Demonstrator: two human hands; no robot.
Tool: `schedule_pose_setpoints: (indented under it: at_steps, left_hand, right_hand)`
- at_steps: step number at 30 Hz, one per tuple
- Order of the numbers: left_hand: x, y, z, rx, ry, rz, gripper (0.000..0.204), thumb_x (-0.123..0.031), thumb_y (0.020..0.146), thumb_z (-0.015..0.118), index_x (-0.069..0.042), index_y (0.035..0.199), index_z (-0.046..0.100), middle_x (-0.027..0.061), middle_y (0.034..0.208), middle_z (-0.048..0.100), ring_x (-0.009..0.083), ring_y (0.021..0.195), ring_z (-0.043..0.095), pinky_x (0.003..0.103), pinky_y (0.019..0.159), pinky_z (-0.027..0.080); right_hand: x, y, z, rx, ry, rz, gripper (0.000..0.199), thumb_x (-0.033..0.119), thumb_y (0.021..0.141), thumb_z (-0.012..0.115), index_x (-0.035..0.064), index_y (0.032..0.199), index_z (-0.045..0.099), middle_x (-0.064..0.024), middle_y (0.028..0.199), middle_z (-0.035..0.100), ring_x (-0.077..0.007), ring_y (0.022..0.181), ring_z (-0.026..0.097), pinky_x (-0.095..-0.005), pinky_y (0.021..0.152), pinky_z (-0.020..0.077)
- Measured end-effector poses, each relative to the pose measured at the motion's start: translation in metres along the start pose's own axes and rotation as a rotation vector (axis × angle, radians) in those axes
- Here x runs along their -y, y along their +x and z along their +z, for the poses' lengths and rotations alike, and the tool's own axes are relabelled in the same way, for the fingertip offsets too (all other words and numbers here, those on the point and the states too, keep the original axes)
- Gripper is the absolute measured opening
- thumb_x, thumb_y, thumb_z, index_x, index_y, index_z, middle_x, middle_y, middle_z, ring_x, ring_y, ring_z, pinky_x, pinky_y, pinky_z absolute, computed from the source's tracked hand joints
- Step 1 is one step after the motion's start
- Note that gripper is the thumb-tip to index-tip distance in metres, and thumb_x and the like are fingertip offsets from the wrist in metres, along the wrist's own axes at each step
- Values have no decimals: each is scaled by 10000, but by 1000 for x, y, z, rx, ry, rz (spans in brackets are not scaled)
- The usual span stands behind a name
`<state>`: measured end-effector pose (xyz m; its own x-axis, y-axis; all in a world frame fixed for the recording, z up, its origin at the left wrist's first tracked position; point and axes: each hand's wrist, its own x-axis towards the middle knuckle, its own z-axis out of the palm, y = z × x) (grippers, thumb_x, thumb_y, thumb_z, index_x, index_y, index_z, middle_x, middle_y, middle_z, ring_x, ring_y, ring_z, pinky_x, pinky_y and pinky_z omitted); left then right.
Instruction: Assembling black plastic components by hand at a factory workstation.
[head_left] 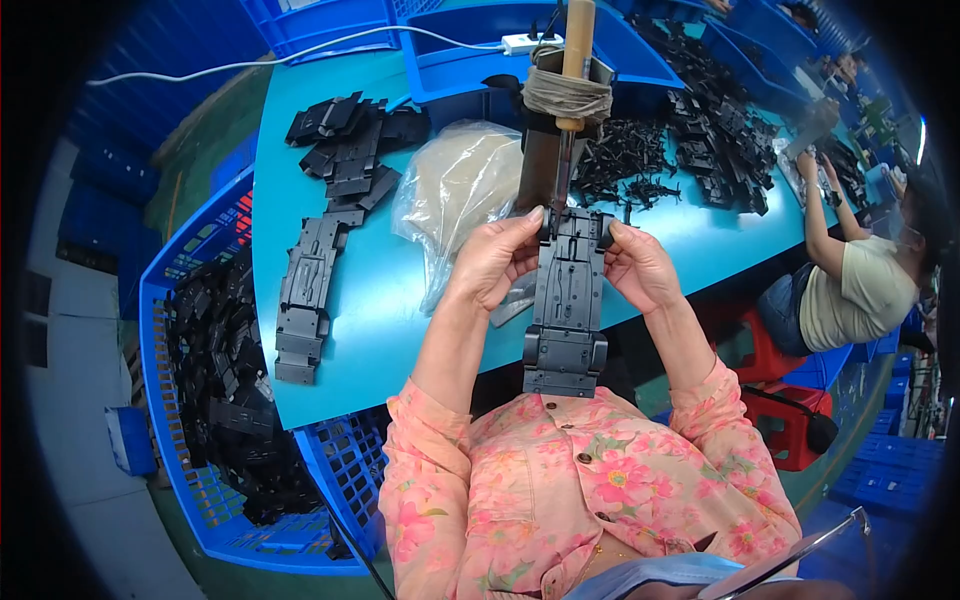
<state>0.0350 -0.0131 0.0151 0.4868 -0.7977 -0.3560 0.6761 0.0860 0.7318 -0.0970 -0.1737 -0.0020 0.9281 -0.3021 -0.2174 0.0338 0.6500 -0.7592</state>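
A long black plastic chassis plate (570, 290) is held up in front of me by both hands. My left hand (497, 258) pinches its far left corner between thumb and fingers. At the opposite corner, my right hand (640, 262) grips the same plate. The far end of the plate meets the tip of an upright screwdriver-like tool (577, 50) with a wooden handle, bound with cord to a dark metal stand (538, 165). Between the stand and the stacked parts lies a clear plastic bag (455, 190) with pale contents.
Similar black plates (308, 285) lie on the turquoise table (385, 345) at left. A blue crate (205, 500) beside the table holds many more. Small black parts (625, 160) pile up behind the stand. At right, a co-worker (850, 280) sits near red stools (785, 425).
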Motion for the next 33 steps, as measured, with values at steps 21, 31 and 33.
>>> schedule_pose_setpoints:
  at_steps: [21, 31, 33]
  left_hand:
    - [0, -1, -1, 20, 26, 28, 237, -279, 799, 613, -44, 835, 621, 23, 743, 610, 78, 651, 557, 197, 603, 452]
    - [1, -1, -3, 30, 25, 43, 243, -267, 799, 615, -34, 866, 620, 23, 756, 606, 79, 656, 555, 201, 610, 451]
    - [1, -1, -1, 30, 23, 45, 246, -264, 801, 612, -30, 877, 619, 23, 760, 607, 81, 658, 556, 204, 613, 454]
  right_hand:
    - [0, 0, 4, 69, -13, -56, 219, 224, 836, 552, 34, 941, 577, -36, 862, 617, -102, 739, 560, -248, 685, 457]
    - [1, -3, 11, 67, -27, -58, 208, 218, 817, 575, 41, 925, 579, -31, 842, 617, -98, 712, 554, -245, 654, 453]
    - [0, -3, 10, 58, -27, -61, 211, 222, 817, 576, 40, 924, 580, -30, 840, 618, -102, 718, 556, -248, 656, 452]
